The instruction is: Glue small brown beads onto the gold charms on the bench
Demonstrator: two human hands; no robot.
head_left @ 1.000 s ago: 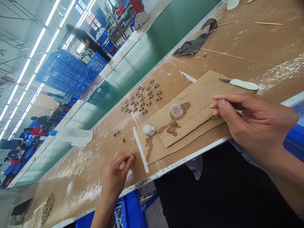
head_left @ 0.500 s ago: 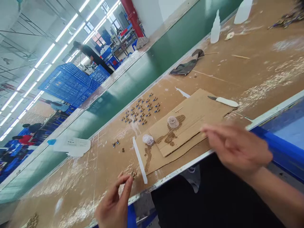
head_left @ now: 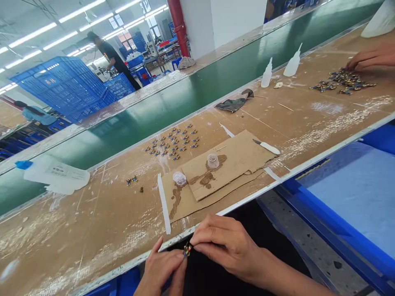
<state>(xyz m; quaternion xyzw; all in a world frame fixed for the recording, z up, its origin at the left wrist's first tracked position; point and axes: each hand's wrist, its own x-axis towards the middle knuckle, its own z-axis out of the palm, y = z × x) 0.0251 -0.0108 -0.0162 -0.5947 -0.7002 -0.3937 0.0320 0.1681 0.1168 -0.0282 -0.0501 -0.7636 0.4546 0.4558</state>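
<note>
Between my two hands, just past the table's front edge, is a small painted figurine (head_left: 187,249) in gold, blue and red. My left hand (head_left: 163,265) pinches it between thumb and fingertips. My right hand (head_left: 226,242) is closed at its other side, fingertips pressed together against it. Any tiny part in the right fingertips is hidden. Beyond the hands lies a layered cardboard sheet (head_left: 228,176) with wet brown stains. On it are a clear small cup (head_left: 212,161), a second cup with whitish contents (head_left: 179,178) and a white-handled knife (head_left: 268,147).
Several similar figurines (head_left: 175,142) stand in rows behind the cardboard, with two more (head_left: 131,180) to the left. A white bottle (head_left: 58,174) lies at left; squeeze bottles (head_left: 267,74) stand at back. A co-worker's hand (head_left: 370,57) touches a figurine pile (head_left: 345,81). A green conveyor belt (head_left: 197,96) runs behind.
My right hand has come left and down from beside the cardboard to meet my left hand. The left hand has moved right and down with the figurine. The view has turned right.
</note>
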